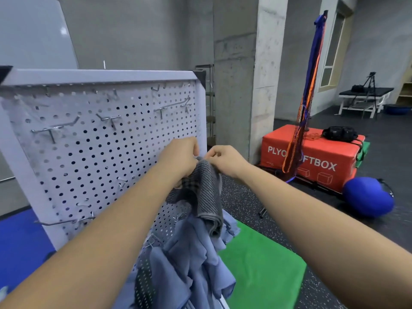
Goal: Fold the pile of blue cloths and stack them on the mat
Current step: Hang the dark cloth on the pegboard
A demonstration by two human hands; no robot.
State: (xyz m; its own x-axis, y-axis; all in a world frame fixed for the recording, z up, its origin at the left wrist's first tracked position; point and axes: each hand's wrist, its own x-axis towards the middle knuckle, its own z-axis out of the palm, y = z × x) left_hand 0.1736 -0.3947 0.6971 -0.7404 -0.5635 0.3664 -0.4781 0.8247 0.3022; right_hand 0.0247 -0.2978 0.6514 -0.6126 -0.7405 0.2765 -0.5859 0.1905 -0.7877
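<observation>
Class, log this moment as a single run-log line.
left hand: pinches grey cloth top | right hand: pinches same edge | blue cloths: heaped below, unfolded | green mat: right of pile

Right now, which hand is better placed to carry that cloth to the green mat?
Probably the right hand: it pinches the grey cloth on the side of the green mat; the left hand is nearer the pegboard.

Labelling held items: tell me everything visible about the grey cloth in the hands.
The grey cloth is dark, woven-looking fabric with diagonal ribbing and a checked patch below the left hand. It hangs limp, bunched in loose vertical folds, with a hemmed edge at the bottom. The left hand and right hand pinch its top edge close together, in front of the white pegboard. Its lower end drapes against the blue cloths below.
</observation>
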